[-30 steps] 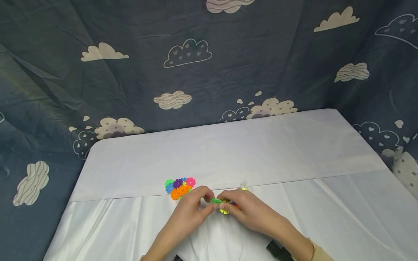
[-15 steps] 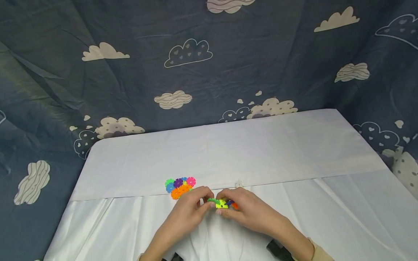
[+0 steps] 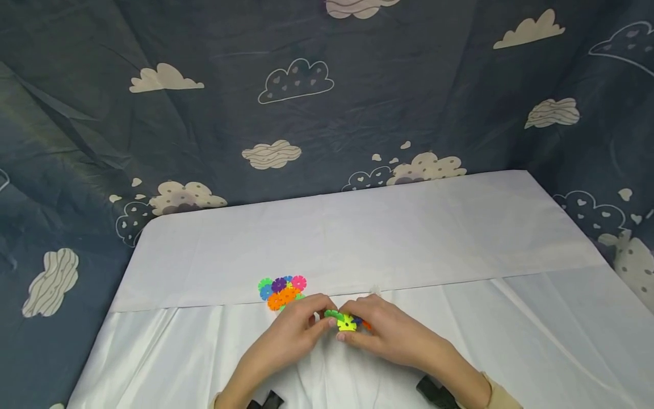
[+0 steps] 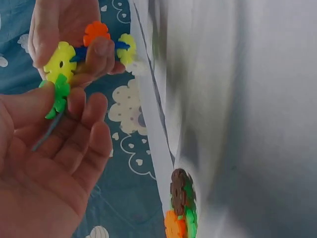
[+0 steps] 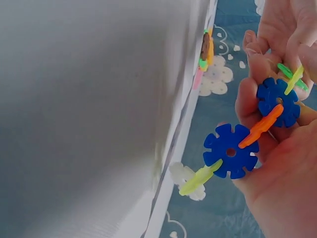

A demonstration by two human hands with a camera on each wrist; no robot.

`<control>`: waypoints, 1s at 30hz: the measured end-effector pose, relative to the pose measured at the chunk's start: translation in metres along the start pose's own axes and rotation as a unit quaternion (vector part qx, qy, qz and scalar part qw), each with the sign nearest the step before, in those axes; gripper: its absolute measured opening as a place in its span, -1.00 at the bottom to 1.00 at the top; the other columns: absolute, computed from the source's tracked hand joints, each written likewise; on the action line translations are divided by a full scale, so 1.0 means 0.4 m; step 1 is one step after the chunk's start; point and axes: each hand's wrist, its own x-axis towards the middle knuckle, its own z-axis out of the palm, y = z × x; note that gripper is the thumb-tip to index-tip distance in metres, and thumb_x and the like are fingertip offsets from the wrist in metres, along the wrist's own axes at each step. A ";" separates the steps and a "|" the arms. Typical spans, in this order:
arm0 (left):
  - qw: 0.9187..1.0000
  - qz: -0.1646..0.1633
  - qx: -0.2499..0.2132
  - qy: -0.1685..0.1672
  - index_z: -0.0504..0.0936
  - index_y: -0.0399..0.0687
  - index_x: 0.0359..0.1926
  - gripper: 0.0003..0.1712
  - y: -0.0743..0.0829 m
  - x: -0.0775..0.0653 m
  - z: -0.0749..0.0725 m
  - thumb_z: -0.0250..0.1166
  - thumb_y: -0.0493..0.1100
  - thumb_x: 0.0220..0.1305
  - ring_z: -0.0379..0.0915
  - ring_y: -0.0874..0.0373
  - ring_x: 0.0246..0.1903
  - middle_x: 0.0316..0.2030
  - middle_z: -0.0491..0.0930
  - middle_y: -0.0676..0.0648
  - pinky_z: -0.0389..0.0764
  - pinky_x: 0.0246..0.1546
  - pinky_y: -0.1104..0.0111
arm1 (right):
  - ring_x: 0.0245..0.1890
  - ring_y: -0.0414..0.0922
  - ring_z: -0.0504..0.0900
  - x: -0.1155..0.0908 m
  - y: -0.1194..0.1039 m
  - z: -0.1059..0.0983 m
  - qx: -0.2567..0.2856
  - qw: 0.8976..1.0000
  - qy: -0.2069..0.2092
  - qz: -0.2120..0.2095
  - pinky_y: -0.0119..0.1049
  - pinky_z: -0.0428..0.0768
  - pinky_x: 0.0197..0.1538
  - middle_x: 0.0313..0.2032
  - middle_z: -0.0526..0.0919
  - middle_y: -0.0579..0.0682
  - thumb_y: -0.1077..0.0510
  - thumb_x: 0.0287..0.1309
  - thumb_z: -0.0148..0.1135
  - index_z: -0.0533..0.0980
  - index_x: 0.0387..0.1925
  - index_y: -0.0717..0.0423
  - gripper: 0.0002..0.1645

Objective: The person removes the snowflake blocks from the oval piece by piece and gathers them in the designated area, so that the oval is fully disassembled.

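Both hands hold one linked chain of notched plastic flower discs above the white cloth. My left hand (image 3: 293,335) pinches the green disc (image 4: 61,91) at one end between thumb and fingertips. A yellow disc (image 4: 59,62) is slotted into the green one and faces the left wrist camera. My right hand (image 3: 390,332) curls its fingers round the chain's middle, near a blue disc (image 5: 270,96) and an orange disc (image 5: 261,128). Beyond its fingers, another blue disc (image 5: 218,146), a pale yellow disc (image 5: 200,179) and a whitish disc (image 5: 182,174) trail off.
A pile of loose discs, with an orange disc (image 3: 276,301) at its front and a purple disc (image 3: 279,284) behind, lies left of the hands on the white table (image 3: 434,238). Dark cloud-printed fabric (image 3: 409,85) surrounds the table. Black straps (image 3: 436,391) show near the wrists.
The yellow disc beside the green one has turned its face into view between the hands. The left fingertips have shifted slightly left and the right thumb sits lower. The pile has stayed put.
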 end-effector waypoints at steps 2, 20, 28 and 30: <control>1.000 0.006 -0.008 -0.007 0.59 0.23 -0.25 -0.88 -0.002 0.001 -0.003 0.27 -0.17 0.37 0.39 0.26 -0.40 -0.34 0.56 0.19 0.46 -0.38 0.41 | -0.16 -0.22 0.45 -0.002 -0.002 0.000 0.003 1.000 0.000 -0.002 -0.27 0.44 -0.12 -0.34 0.47 -0.47 -0.33 0.31 0.09 0.53 -0.13 -0.25 -0.65; 0.998 0.034 -0.048 0.006 0.62 0.18 -0.29 -0.89 -0.011 -0.003 -0.002 0.25 -0.17 0.38 0.40 0.23 -0.42 -0.36 0.58 0.08 0.44 -0.40 0.41 | -0.32 -0.29 0.42 -0.004 -0.018 0.009 -0.053 0.998 0.028 -0.033 -0.38 0.40 -0.23 -0.41 0.37 -0.40 -0.30 0.40 -0.02 0.50 -0.12 -0.21 -0.65; 0.998 0.047 -0.045 -0.012 0.62 0.24 -0.29 -0.91 -0.025 -0.005 -0.004 0.24 -0.09 0.39 0.35 0.20 -0.49 -0.39 0.56 0.05 0.38 -0.46 0.45 | -0.35 -0.30 0.39 -0.008 -0.018 0.009 -0.060 0.997 0.014 -0.038 -0.41 0.36 -0.27 -0.45 0.32 -0.36 -0.21 0.39 0.08 0.46 -0.15 -0.25 -0.80; 0.998 0.051 -0.047 -0.013 0.63 0.20 -0.30 -0.91 -0.028 -0.005 -0.003 0.24 -0.10 0.38 0.35 0.20 -0.49 -0.39 0.56 0.05 0.38 -0.44 0.45 | -0.35 -0.31 0.39 -0.007 -0.016 0.010 -0.060 0.997 0.014 -0.038 -0.41 0.36 -0.28 -0.46 0.32 -0.36 -0.19 0.38 0.09 0.45 -0.16 -0.27 -0.83</control>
